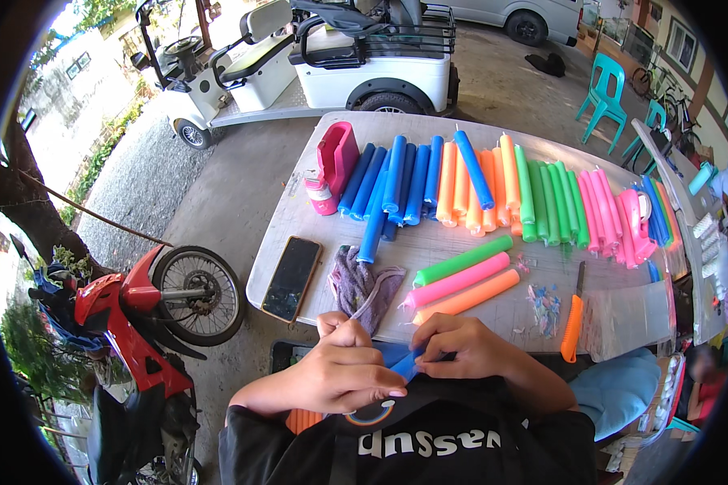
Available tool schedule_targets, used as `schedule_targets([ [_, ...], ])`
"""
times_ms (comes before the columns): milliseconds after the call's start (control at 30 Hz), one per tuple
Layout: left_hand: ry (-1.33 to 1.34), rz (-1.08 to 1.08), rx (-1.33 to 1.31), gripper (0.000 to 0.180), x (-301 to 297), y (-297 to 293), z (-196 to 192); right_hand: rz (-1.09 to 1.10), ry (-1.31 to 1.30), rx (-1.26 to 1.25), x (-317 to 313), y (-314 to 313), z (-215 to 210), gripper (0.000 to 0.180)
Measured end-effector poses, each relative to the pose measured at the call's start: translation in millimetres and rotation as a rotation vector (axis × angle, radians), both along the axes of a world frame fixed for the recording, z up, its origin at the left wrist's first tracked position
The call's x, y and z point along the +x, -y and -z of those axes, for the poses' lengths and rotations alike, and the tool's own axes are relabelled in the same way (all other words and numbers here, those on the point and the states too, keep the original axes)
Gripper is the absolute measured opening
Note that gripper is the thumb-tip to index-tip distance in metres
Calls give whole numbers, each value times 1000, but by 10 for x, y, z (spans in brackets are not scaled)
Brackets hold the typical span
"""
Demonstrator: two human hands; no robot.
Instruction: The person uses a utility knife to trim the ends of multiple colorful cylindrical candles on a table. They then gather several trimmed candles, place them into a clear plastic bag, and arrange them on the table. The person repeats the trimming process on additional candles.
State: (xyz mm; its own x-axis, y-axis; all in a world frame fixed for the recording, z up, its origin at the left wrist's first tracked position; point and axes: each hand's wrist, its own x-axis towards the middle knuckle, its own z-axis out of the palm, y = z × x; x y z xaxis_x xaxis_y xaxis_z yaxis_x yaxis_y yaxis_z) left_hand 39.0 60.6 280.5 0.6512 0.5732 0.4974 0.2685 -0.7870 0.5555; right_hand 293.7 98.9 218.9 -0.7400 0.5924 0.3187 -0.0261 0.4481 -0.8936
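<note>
Close to my body, just past the near edge of the table, my left hand (340, 370) and my right hand (466, 349) meet with bent fingers around a blue candle (408, 369). Fingers cover most of it, so its ends are hidden. On the tabletop before my hands lie a green candle (463, 260), a pink candle (459, 280) and an orange candle (467, 297), side by side. A crumpled purple cloth (362, 283) lies beyond my left hand. Farther back, rows of blue candles (416, 184), orange candles (461, 187), green candles (552, 202) and pink candles (605, 208) cover the table.
A phone (291, 277) lies at the table's left edge, near a pink holder (337, 153). To the right are an orange-handled knife (573, 323), wax scraps (544, 309) and clear plastic bags (628, 317). A red motorcycle (129, 311) stands left of the table.
</note>
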Motion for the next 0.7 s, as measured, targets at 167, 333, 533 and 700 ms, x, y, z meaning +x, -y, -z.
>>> schedule_targets([
  [167, -15, 70, -28, 16, 24, -9, 30, -66, 49, 118, 42, -87, -22, 11],
  [333, -45, 92, -75, 17, 32, -54, 83, 231, 57, 102, 543, -486, -113, 15],
  [533, -69, 68, -64, 17, 144, -129, 133, 691, 511, 97, 964, -687, 86, 21],
  [700, -74, 120, -58, 16, 241, -211, 145, 712, 655, 357, 1012, -873, 385, 30],
])
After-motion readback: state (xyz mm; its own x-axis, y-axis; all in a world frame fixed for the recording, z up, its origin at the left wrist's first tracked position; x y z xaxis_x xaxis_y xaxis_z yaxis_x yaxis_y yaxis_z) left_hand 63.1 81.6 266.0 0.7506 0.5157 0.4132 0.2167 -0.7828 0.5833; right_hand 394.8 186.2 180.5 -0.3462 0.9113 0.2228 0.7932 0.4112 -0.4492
